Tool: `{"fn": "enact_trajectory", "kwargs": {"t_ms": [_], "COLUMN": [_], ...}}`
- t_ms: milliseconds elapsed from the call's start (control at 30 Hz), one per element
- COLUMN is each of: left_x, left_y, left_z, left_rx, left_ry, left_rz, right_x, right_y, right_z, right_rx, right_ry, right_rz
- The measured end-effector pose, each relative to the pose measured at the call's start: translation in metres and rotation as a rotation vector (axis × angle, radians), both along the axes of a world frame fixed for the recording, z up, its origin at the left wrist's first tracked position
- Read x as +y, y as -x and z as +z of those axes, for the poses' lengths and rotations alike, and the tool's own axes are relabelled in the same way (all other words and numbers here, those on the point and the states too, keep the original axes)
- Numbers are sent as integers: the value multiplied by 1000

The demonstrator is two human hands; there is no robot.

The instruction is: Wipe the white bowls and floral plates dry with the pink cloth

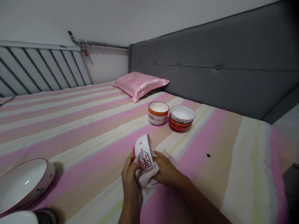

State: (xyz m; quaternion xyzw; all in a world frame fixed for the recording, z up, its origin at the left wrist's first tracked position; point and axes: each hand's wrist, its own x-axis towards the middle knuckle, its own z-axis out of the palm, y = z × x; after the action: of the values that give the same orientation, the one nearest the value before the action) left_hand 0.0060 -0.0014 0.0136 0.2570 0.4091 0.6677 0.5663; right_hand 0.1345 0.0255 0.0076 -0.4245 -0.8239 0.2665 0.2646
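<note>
My left hand [130, 177] grips a small white bowl [144, 151] with a red and dark flower pattern, tipped on its side with the mouth facing right. A pale pink cloth [149, 177] is held in my right hand [166, 171], pressed against the bowl's underside. Both hands are closed, close together above the striped bedspread [88, 133]. Farther back stand two stacks of bowls: an orange-rimmed stack [158, 113] and a red-based stack [181, 118].
A large white bowl with a red rim [23, 182] sits at the lower left, another white rim [18, 217] below it. A pink pillow [139, 84] lies by the grey headboard [210, 62]. A slatted rail [39, 68] runs behind the bed.
</note>
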Motion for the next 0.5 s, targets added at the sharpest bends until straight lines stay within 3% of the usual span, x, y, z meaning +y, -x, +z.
{"fn": "enact_trajectory", "kwargs": {"t_ms": [233,500], "left_x": [0,-1], "left_y": [0,-3], "left_z": [0,8], "left_rx": [-19,13], "left_ry": [19,41], "left_rz": [-19,3], "right_x": [0,3], "right_y": [2,0], "right_z": [-1,-5], "right_rx": [-55,-94], "right_ry": [-67,-126], "right_rz": [39,-21]}}
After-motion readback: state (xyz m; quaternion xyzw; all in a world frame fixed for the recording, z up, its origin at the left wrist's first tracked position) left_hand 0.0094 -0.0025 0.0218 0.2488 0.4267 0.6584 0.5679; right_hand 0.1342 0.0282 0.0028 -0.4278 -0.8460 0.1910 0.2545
